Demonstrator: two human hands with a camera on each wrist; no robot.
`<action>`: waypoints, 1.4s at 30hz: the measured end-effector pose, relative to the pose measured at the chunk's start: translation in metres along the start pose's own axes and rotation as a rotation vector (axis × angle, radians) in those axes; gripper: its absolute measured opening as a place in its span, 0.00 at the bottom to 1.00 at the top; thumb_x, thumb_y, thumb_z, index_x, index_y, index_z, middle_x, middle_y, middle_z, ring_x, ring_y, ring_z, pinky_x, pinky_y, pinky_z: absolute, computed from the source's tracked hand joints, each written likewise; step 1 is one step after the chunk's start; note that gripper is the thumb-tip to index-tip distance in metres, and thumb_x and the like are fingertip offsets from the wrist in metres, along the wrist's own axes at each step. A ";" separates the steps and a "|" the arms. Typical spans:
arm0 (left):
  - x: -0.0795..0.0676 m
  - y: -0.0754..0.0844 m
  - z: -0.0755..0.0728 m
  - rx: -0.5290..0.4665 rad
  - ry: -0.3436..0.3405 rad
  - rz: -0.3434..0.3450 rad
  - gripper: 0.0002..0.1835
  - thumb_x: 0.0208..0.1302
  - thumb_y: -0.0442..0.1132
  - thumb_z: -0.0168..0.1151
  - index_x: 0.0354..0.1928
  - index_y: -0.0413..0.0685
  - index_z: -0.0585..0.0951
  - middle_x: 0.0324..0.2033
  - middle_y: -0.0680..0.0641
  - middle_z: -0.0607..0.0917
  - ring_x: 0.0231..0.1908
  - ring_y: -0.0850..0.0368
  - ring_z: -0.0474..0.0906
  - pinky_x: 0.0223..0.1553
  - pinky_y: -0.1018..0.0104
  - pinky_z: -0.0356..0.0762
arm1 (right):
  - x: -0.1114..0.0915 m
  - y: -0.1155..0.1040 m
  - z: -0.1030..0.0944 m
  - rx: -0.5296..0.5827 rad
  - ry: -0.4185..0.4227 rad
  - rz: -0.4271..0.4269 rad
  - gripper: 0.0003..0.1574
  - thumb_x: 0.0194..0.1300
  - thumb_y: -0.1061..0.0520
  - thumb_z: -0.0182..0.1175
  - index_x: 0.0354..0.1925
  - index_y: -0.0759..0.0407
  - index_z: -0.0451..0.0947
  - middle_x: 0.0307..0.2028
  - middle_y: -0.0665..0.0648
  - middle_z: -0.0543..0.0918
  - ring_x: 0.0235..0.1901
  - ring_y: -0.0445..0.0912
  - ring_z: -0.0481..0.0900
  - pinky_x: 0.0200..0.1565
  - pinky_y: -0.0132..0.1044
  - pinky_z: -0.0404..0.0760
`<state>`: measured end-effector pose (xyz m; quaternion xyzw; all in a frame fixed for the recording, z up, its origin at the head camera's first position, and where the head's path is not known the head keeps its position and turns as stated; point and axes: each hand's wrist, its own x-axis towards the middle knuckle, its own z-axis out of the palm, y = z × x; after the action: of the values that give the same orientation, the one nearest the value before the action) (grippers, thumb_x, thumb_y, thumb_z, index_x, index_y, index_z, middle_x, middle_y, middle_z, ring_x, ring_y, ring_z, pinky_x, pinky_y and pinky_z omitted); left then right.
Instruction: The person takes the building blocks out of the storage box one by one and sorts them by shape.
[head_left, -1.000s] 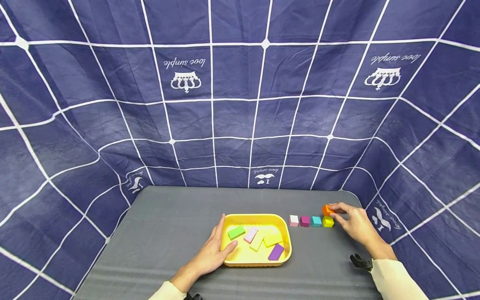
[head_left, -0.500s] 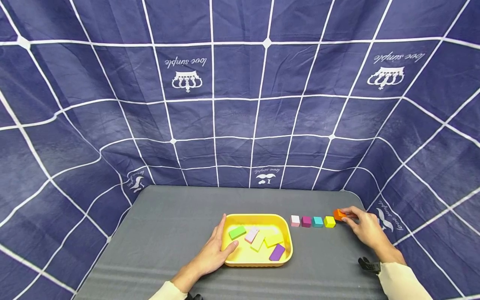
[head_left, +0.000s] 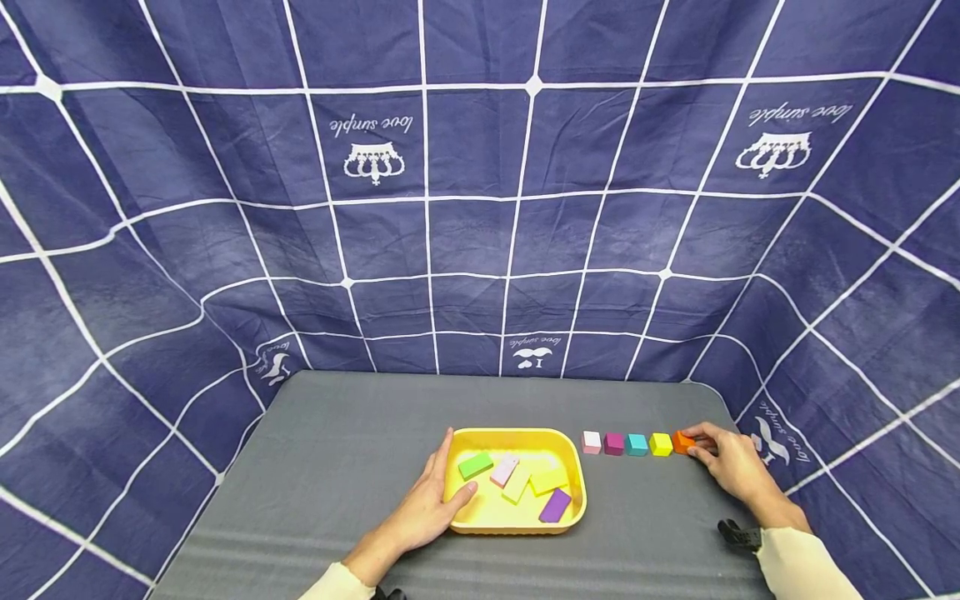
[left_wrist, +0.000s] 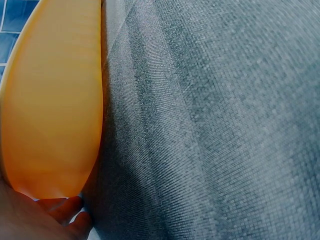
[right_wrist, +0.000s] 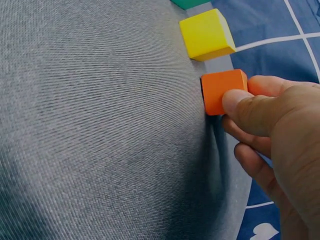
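My right hand (head_left: 731, 462) pinches an orange cube (right_wrist: 220, 90) between thumb and fingers, low at the cloth. The cube sits at the right end of a row, beside a yellow cube (head_left: 661, 444). Farther left in that row are a teal cube (head_left: 637, 445), a magenta cube (head_left: 614, 444) and a pale pink cube (head_left: 591, 442). My left hand (head_left: 423, 504) holds the left end of a yellow plastic tray (head_left: 525, 528), thumb over the rim and fingers along the outer wall. The left wrist view shows the tray's outer side, with fingertips at its end.
Inside the tray lie a green block (head_left: 476, 466), a pink block (head_left: 505, 472), a purple block (head_left: 555, 506) and two pale yellow blocks. A grey cloth (head_left: 337, 450) covers the table. A blue checked curtain (head_left: 480, 233) rises behind and at both sides.
My right hand has carried the orange cube right and toward me, from behind the yellow cube to the row's right end. The left hand and tray stay in place.
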<state>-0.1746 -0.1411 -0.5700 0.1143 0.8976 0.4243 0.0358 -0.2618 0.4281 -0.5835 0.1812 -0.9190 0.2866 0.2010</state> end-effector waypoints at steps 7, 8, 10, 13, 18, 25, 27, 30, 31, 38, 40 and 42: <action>0.000 0.000 0.001 0.011 0.000 0.001 0.56 0.85 0.59 0.68 0.98 0.50 0.45 0.88 0.31 0.68 0.85 0.31 0.72 0.82 0.27 0.71 | -0.001 -0.006 -0.003 -0.034 -0.033 0.044 0.18 0.61 0.72 0.82 0.47 0.59 0.93 0.41 0.63 0.97 0.33 0.37 0.92 0.36 0.26 0.86; 0.000 0.000 0.001 0.012 0.000 0.001 0.56 0.85 0.59 0.68 0.98 0.50 0.45 0.88 0.32 0.68 0.85 0.31 0.72 0.82 0.27 0.71 | -0.001 -0.009 -0.004 -0.049 -0.043 0.056 0.18 0.61 0.73 0.82 0.47 0.59 0.93 0.41 0.63 0.97 0.33 0.37 0.92 0.36 0.25 0.86; 0.000 0.000 0.001 0.012 0.002 0.002 0.56 0.85 0.59 0.68 0.98 0.50 0.45 0.88 0.32 0.68 0.85 0.31 0.72 0.82 0.27 0.71 | -0.001 -0.013 -0.006 -0.067 -0.066 0.075 0.18 0.62 0.73 0.83 0.48 0.59 0.93 0.42 0.63 0.98 0.33 0.35 0.91 0.37 0.25 0.86; 0.000 0.001 0.000 0.011 0.005 0.001 0.57 0.85 0.59 0.69 0.98 0.49 0.46 0.88 0.32 0.68 0.85 0.31 0.72 0.83 0.27 0.71 | 0.000 -0.017 -0.008 -0.081 -0.095 0.089 0.17 0.65 0.72 0.82 0.50 0.59 0.93 0.43 0.63 0.98 0.34 0.37 0.92 0.37 0.28 0.87; 0.000 0.001 0.001 0.009 0.008 0.003 0.57 0.84 0.58 0.69 0.97 0.49 0.46 0.87 0.31 0.69 0.84 0.31 0.73 0.82 0.27 0.71 | -0.001 -0.016 -0.007 -0.125 -0.073 0.062 0.19 0.62 0.71 0.84 0.49 0.58 0.94 0.45 0.62 0.97 0.36 0.45 0.94 0.39 0.33 0.89; 0.000 0.001 0.000 0.008 0.006 0.000 0.57 0.84 0.59 0.69 0.98 0.50 0.46 0.86 0.31 0.70 0.84 0.31 0.73 0.82 0.27 0.71 | -0.006 -0.016 -0.005 -0.143 0.016 -0.032 0.26 0.52 0.67 0.91 0.50 0.59 0.95 0.49 0.63 0.96 0.42 0.58 0.94 0.43 0.22 0.83; 0.000 0.001 0.000 0.010 0.007 0.002 0.57 0.84 0.59 0.69 0.98 0.50 0.46 0.86 0.31 0.70 0.84 0.31 0.73 0.82 0.27 0.71 | -0.005 -0.016 -0.006 -0.165 0.056 -0.059 0.27 0.51 0.65 0.92 0.50 0.59 0.95 0.49 0.62 0.95 0.43 0.59 0.93 0.44 0.23 0.79; 0.000 0.001 0.000 0.011 0.008 0.004 0.57 0.84 0.59 0.69 0.97 0.49 0.46 0.86 0.31 0.70 0.84 0.32 0.73 0.82 0.28 0.71 | -0.003 -0.018 -0.007 -0.185 0.123 -0.108 0.28 0.49 0.66 0.92 0.50 0.59 0.95 0.50 0.61 0.95 0.44 0.60 0.92 0.45 0.30 0.78; 0.000 0.001 0.000 0.012 0.008 0.003 0.57 0.84 0.59 0.69 0.97 0.49 0.46 0.86 0.31 0.70 0.84 0.32 0.73 0.82 0.28 0.71 | -0.003 -0.020 -0.007 -0.188 0.143 -0.125 0.29 0.48 0.66 0.91 0.50 0.59 0.95 0.50 0.61 0.95 0.45 0.60 0.92 0.46 0.32 0.79; 0.000 0.002 -0.001 0.009 0.010 -0.002 0.56 0.84 0.57 0.70 0.97 0.49 0.48 0.86 0.31 0.70 0.84 0.32 0.73 0.83 0.28 0.71 | 0.007 -0.044 -0.010 -0.181 0.211 -0.202 0.31 0.46 0.69 0.89 0.51 0.58 0.95 0.46 0.56 0.95 0.41 0.57 0.93 0.46 0.32 0.82; 0.000 0.002 -0.001 0.008 0.013 0.000 0.56 0.84 0.57 0.70 0.97 0.49 0.48 0.86 0.31 0.70 0.85 0.32 0.72 0.83 0.28 0.70 | 0.010 -0.052 -0.010 -0.170 0.204 -0.216 0.31 0.46 0.69 0.90 0.51 0.58 0.95 0.45 0.55 0.95 0.41 0.56 0.93 0.47 0.29 0.81; 0.000 0.001 -0.001 0.006 0.015 0.001 0.56 0.84 0.58 0.70 0.97 0.48 0.48 0.87 0.31 0.69 0.85 0.32 0.71 0.84 0.28 0.69 | 0.013 -0.061 -0.009 -0.165 0.192 -0.229 0.32 0.46 0.69 0.91 0.51 0.58 0.95 0.45 0.54 0.95 0.42 0.57 0.94 0.49 0.26 0.81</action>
<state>-0.1743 -0.1409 -0.5686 0.1114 0.8991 0.4224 0.0285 -0.2430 0.3835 -0.5423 0.2391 -0.8894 0.2013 0.3335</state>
